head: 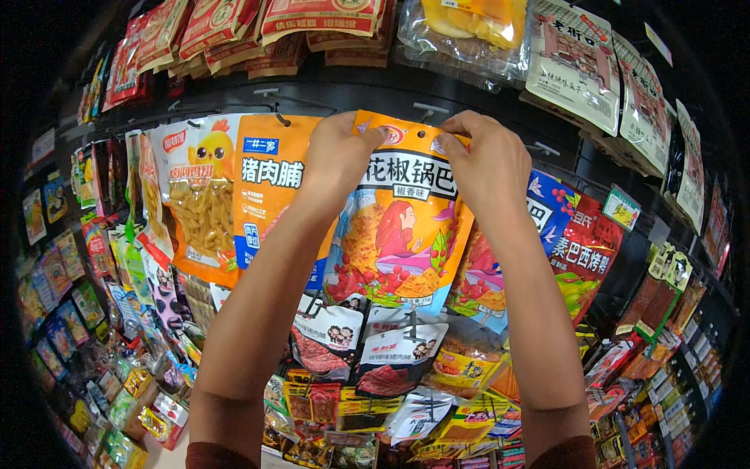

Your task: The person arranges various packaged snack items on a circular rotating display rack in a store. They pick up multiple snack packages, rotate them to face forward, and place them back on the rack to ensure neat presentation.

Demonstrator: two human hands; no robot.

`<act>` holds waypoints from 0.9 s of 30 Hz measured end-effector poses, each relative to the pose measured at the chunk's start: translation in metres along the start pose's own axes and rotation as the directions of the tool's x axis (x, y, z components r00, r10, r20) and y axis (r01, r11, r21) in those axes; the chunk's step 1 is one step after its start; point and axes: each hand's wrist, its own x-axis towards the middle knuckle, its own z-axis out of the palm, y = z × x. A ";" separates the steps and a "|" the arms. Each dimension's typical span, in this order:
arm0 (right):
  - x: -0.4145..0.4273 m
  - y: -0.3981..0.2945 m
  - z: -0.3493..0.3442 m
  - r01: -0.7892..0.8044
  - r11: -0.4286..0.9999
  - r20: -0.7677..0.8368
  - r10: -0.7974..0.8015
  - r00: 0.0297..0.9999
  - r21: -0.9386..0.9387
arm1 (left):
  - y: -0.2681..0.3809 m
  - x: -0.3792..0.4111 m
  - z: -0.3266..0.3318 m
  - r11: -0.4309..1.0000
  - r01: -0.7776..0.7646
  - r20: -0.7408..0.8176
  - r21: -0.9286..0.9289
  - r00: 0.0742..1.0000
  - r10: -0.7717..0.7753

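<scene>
An orange snack pouch point(404, 246), printed with a red-haired figure and berries, hangs upright between my hands. My left hand point(340, 155) pinches its upper left corner, thumb in front. At the upper right corner, my right hand point(492, 158) grips it the same way. A small round hang hole shows in the pouch's top edge, just below the tip of a metal display hook point(430, 109). Whether the hook touches the pouch cannot be told. Behind my right wrist is a similar-looking pouch point(477, 275), partly hidden. An orange and blue pouch point(263, 176) hangs beside my left hand.
A pouch with a cartoon chick point(202, 193) hangs at the left, a red pouch point(586, 252) at the right. Overhead sit kraft-coloured bags point(319, 17) and white bags point(574, 64). Dark jerky pouches point(401, 357) hang on hooks below.
</scene>
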 end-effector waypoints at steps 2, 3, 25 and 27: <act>0.002 0.001 0.002 0.004 1.000 0.041 -0.002 0.999 -0.031 | -0.005 0.005 -0.002 0.967 -0.061 -0.005 0.246 0.998 0.064; 0.002 0.001 0.004 0.004 0.999 0.064 -0.001 0.998 -0.044 | -0.006 0.006 -0.003 0.926 -0.086 -0.001 0.366 0.996 0.093; -0.204 0.047 -0.030 -0.423 0.692 -0.167 0.613 0.772 0.585 | -0.030 -0.116 0.017 0.016 -0.643 0.585 0.766 0.707 0.396; -0.214 0.055 -0.027 -0.462 0.616 -0.097 0.660 0.745 0.639 | -0.033 -0.118 0.016 0.025 -0.633 0.578 0.774 0.723 0.379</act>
